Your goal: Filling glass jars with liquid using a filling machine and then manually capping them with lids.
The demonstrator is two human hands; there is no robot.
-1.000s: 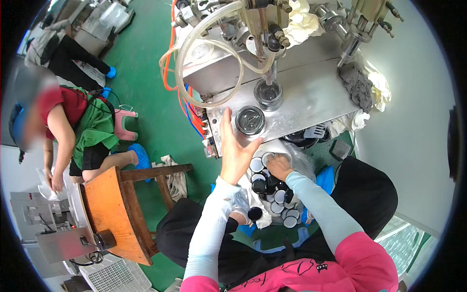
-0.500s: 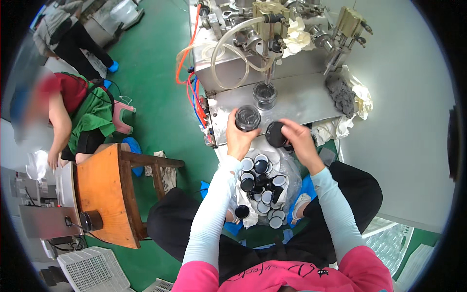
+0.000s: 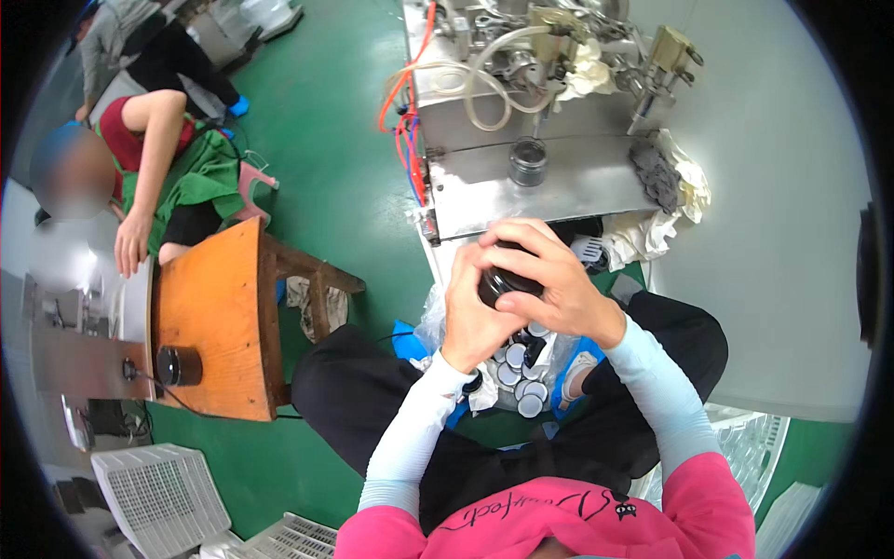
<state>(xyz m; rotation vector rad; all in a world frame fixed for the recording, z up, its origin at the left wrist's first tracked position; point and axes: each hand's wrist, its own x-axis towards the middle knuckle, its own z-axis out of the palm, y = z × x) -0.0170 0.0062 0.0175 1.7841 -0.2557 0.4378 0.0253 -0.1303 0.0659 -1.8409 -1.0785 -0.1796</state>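
Observation:
Both hands are wrapped around a dark jar (image 3: 501,287) in front of the steel machine's ledge. My left hand (image 3: 471,321) is closed on its near left side, thumb and fingers against the wall. Over the top and right side curls my right hand (image 3: 568,289), its fingers on the black lid, which is mostly hidden. A clear jar with dark contents (image 3: 528,168) stands upright on the metal ledge (image 3: 475,200) below a filling nozzle (image 3: 540,123). Beneath my hands, several black lids with white undersides (image 3: 529,406) lie in an open plastic bag, partly covered by my hands.
A grey rag (image 3: 655,173) and crumpled white paper (image 3: 643,240) lie at the ledge's right. To the left, a wooden stool (image 3: 209,317) carries a black round container (image 3: 179,365). A seated co-worker (image 3: 168,168) is beyond it. White crates (image 3: 163,498) stand lower left.
The jar in my left hand and the black lid in my right hand have come together, nearer to me. The view has shifted; the co-worker's arm has moved.

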